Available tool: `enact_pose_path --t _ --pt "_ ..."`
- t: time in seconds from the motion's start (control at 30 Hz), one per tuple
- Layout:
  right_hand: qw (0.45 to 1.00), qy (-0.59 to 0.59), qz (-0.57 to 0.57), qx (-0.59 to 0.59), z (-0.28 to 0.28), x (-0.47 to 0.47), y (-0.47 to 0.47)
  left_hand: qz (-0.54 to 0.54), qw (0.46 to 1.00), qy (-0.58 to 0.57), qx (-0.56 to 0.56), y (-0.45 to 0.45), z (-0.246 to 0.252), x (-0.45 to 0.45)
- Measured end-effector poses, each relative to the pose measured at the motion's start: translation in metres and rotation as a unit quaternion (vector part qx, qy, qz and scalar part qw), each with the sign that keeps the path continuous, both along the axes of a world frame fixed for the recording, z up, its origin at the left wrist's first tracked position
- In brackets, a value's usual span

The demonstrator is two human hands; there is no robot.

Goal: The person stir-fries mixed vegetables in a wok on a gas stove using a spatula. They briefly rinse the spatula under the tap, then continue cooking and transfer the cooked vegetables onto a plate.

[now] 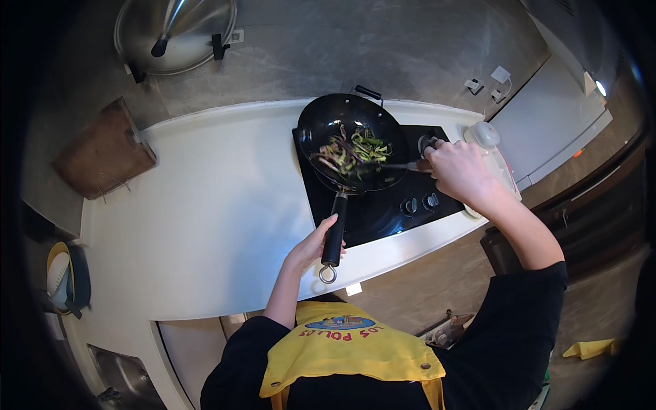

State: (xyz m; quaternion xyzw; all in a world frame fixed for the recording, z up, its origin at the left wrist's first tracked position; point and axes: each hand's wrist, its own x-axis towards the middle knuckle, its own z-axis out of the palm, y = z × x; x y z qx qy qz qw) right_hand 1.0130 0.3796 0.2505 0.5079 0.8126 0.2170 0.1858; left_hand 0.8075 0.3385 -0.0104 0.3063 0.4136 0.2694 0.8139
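A black wok sits tilted over the black cooktop, its far side raised. Cut vegetables, green with purple-brown strips, lie in the bowl of the wok. My left hand is wrapped around the wok's long black handle, which ends in a metal ring. In my right hand is the brown handle of a spatula. The spatula's dark shaft reaches over the right rim into the vegetables, and its blurred tip is partly hidden among them.
Two control knobs sit on the cooktop's right side. A white lidded container stands beyond my right hand. On the white counter, a wooden cutting board leans at the far left. A large pan lid hangs on the wall; a sink is lower left.
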Motion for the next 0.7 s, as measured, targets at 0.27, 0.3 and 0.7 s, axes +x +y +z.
enact_pose_path --t 0.27,0.3,0.7 --pt "0.972 0.020 -0.224 -0.070 0.034 0.034 0.071 0.112 0.946 -0.267 -0.148 -0.010 0.001 0.023" --pt "0.954 0.043 -0.272 -0.121 0.035 0.042 0.084 0.100 0.929 -0.314 -0.168 -0.009 -0.005 0.024" --pt "0.680 0.613 -0.281 -0.288 -0.138 0.124 0.103 0.082 0.887 -0.407 -0.203 -0.016 -0.009 0.031"
